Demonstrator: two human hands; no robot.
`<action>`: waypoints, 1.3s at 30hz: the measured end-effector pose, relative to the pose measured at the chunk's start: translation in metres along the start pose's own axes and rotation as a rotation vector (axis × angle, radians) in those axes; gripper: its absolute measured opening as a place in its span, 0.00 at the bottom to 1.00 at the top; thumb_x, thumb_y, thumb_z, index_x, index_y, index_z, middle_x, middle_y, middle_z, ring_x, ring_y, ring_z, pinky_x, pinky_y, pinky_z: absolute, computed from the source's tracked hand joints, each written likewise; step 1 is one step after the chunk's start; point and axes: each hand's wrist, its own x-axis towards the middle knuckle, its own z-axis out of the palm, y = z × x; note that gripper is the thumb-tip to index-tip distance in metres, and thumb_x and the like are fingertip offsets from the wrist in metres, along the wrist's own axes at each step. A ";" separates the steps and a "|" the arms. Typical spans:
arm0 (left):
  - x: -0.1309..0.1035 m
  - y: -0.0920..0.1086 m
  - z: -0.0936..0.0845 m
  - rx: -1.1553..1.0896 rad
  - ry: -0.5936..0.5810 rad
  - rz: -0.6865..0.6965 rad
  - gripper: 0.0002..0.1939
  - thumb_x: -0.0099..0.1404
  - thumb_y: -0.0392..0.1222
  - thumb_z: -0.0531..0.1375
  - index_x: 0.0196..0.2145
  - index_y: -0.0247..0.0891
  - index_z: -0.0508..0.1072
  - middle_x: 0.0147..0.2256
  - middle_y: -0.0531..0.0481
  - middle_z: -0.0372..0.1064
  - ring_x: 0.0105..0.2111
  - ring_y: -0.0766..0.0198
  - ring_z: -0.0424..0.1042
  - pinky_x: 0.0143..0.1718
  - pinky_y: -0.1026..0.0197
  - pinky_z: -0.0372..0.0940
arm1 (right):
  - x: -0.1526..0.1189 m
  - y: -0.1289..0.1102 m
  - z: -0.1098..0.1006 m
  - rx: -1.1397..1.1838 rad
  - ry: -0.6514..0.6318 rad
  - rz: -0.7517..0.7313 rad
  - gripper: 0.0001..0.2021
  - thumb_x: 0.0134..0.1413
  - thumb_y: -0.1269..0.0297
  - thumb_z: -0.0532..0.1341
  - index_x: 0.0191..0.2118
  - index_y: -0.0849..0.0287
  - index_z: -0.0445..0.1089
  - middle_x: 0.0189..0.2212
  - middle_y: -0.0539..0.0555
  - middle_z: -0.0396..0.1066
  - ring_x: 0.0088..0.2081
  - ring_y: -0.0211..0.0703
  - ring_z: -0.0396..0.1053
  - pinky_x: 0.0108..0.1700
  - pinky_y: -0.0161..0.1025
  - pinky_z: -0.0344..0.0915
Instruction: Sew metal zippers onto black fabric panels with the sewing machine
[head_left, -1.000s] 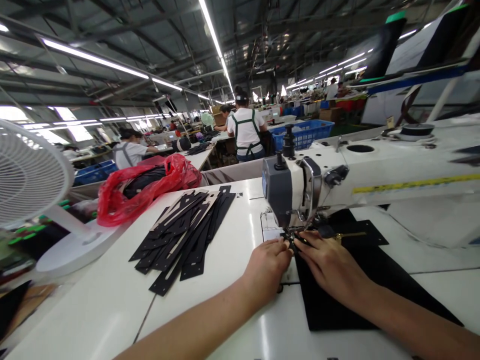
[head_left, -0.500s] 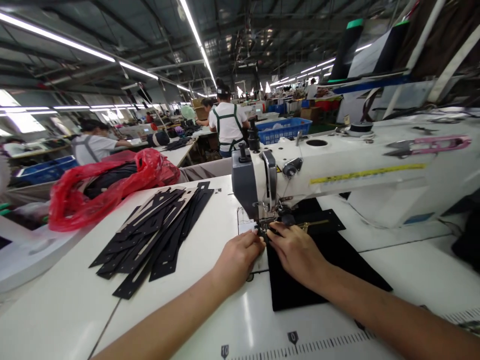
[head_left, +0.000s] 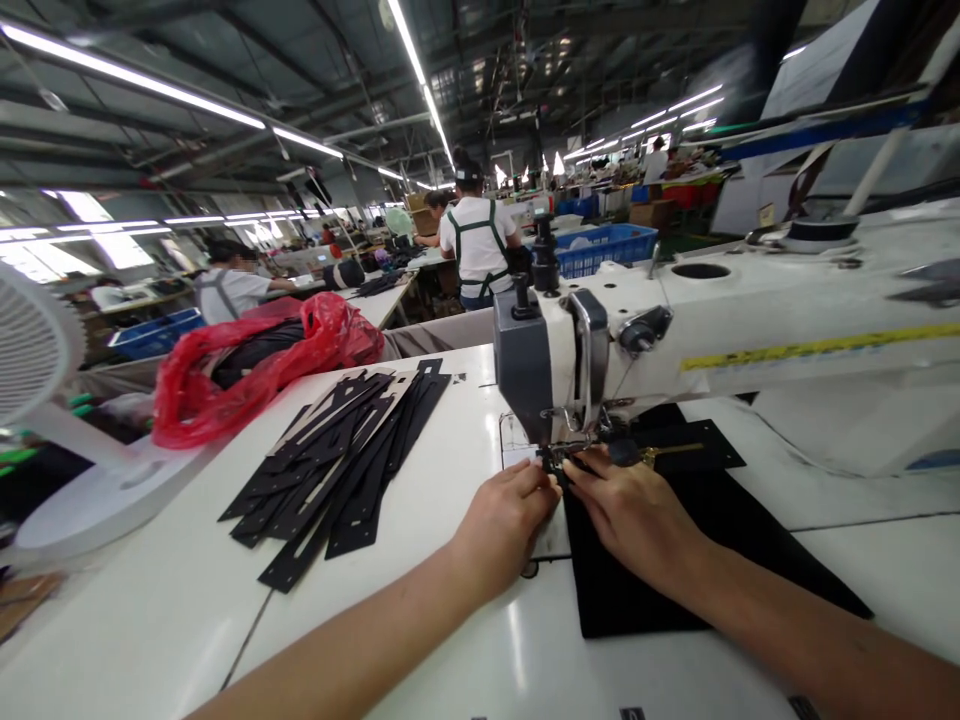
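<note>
A black fabric panel (head_left: 637, 590) lies flat under the head of a white sewing machine (head_left: 551, 370). Its left edge runs by the needle and presser foot. My left hand (head_left: 510, 515) is closed beside the foot, fingertips pinching the edge of the black piece. On the other side, my right hand (head_left: 637, 510) rests on the panel with its fingertips pressed down close to the foot. A black strip (head_left: 705, 443) with small holes lies behind the right hand, a brass-coloured guide over it. The fingertips partly hide the stitching spot.
A fanned pile of black strips (head_left: 337, 460) lies on the white table to the left. Behind it sit a red plastic bag (head_left: 270, 370) and a white fan (head_left: 45, 350). A blue crate (head_left: 607, 250) and co-workers, one in a white shirt (head_left: 476, 240), are beyond.
The whole view has swung left, so the machine, hands and pile appear further right and the fan shows more. Both hands stay by the presser foot on the black panel.
</note>
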 end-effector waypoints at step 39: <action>-0.002 -0.007 0.010 0.059 -0.015 -0.112 0.10 0.66 0.33 0.52 0.32 0.35 0.72 0.31 0.47 0.66 0.32 0.63 0.67 0.35 0.62 0.66 | 0.002 0.011 0.009 0.025 0.085 -0.046 0.15 0.57 0.74 0.49 0.44 0.58 0.71 0.42 0.57 0.72 0.42 0.46 0.71 0.43 0.42 0.67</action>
